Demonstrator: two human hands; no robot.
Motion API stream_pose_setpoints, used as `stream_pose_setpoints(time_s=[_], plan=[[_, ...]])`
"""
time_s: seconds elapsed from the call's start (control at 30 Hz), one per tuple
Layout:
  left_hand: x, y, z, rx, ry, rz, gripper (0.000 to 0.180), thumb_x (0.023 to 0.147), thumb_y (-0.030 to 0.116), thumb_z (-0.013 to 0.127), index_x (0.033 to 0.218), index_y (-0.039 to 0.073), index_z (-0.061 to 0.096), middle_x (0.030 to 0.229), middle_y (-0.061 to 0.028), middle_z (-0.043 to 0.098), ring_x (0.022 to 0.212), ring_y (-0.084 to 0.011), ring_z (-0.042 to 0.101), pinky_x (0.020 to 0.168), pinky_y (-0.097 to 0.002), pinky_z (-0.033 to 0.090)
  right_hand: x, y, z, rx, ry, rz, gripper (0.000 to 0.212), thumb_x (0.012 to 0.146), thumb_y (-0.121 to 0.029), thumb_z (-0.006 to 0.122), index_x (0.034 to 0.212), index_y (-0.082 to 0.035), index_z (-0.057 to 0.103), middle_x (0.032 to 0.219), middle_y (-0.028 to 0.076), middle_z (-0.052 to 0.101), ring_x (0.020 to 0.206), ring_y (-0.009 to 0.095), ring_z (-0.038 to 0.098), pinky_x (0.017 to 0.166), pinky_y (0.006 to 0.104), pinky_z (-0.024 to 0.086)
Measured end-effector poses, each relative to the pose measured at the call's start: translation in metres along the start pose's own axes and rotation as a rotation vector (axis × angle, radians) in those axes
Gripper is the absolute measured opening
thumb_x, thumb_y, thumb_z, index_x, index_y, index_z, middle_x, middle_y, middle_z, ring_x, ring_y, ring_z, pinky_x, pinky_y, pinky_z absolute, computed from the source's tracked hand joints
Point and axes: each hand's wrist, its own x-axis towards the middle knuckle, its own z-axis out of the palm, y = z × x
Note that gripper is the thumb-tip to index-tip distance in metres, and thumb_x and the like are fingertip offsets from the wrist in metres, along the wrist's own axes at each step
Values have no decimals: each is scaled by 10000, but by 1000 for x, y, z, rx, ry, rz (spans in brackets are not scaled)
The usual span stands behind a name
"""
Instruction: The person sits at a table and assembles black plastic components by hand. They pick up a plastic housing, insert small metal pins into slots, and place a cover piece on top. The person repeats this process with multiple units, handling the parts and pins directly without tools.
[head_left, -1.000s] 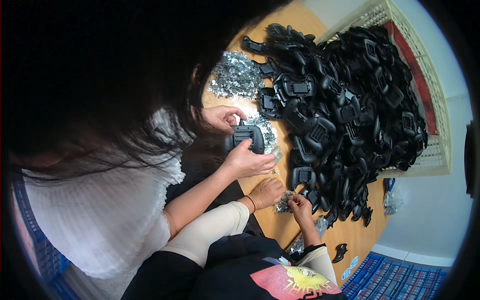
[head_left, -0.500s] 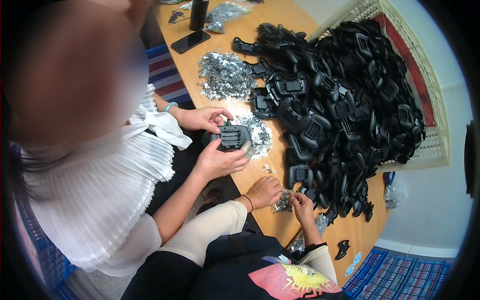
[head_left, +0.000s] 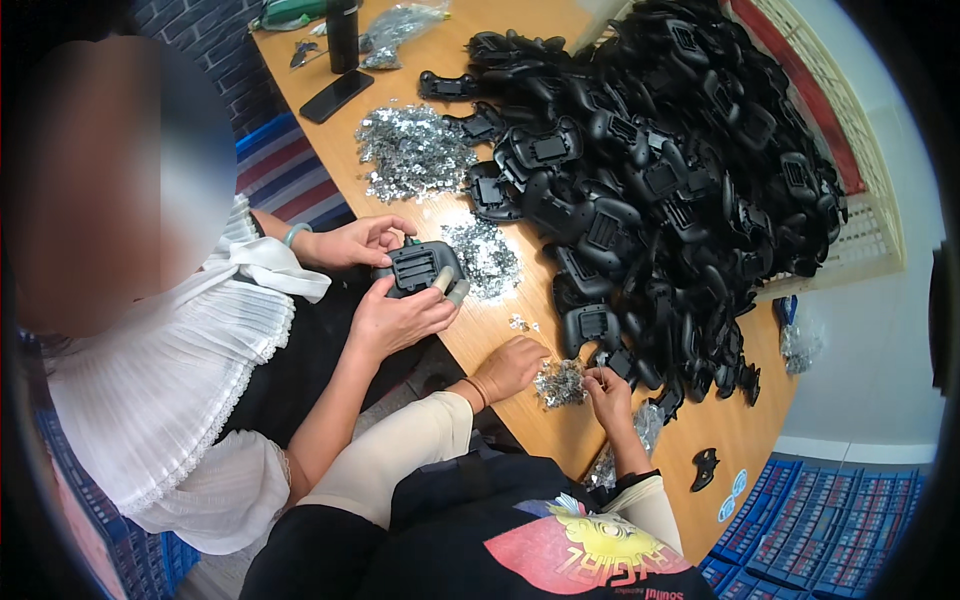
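Observation:
My left hand rests on the wooden table, its fingers curled together at the left side of a small pile of metal pieces. Whatever those fingers hold, if anything, is hidden. At the pile's right side, my right hand pinches with thumb and forefinger something too small to make out. Beyond my right fingers lie black game controller shells. To my left, a co-worker's two hands hold another black controller shell, its battery compartment facing up.
Larger heaps of shiny metal pieces lie farther back on the table. A phone and dark bottle stand beyond. A cream plastic crate borders the shell heap. Blue crates stand at lower right.
The whole view has shifted, so most of the table appears farther left. My hands remain at the small pile, my right fingers still pinched. The co-worker still holds the controller shell.

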Motion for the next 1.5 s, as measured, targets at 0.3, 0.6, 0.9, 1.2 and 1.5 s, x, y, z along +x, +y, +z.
stream_pose_setpoints(time_s=[0.3, 0.6, 0.9, 1.2, 1.5], plan=[[9, -6, 5, -18, 45, -27, 124, 780, 73, 594, 895, 28, 609, 835, -113, 593, 818, -285, 567, 745, -359, 463, -10, 35, -17, 66, 71, 83, 114, 835, -86, 594, 880, 14, 626, 752, 10, 613, 702, 74, 550, 657, 229, 443], [15, -1, -10, -55, 49, -148, 86, 804, 94, 586, 868, 39, 605, 812, -132, 607, 793, -298, 582, 721, -369, 469, 10, 4, -26, 27, 85, 22, 143, 841, -118, 587, 876, 18, 615, 732, 8, 601, 683, 69, 542, 642, 222, 436], [28, -1, -1, -112, 40, -315, 261, 809, 128, 581, 1037, 1, 572, 873, -168, 628, 817, -287, 615, 729, -349, 488, 45, 19, -14, -165, 333, -82, 277, 793, -120, 587, 1041, 5, 585, 942, 180, 628, 839, 293, 612, 772, 353, 471], [58, 11, 28, -170, -143, -664, 528, 785, 157, 602, 1236, -54, 427, 915, -150, 649, 839, -244, 636, 733, -325, 502, 81, 25, -21, 15, 159, 119, 463, 749, -54, 657, 1179, 34, 508, 1011, 102, 603, 781, 148, 588, 678, 280, 482], [64, 48, -12, -760, -184, -816, 357, 864, 178, 610, 1106, -9, 427, 735, -65, 590, 601, -113, 587, 517, -229, 488, 37, -17, -68, 365, 12, 156, 475, 713, -9, 686, 1164, -11, 536, 963, 22, 592, 832, 98, 554, 725, 226, 450]])
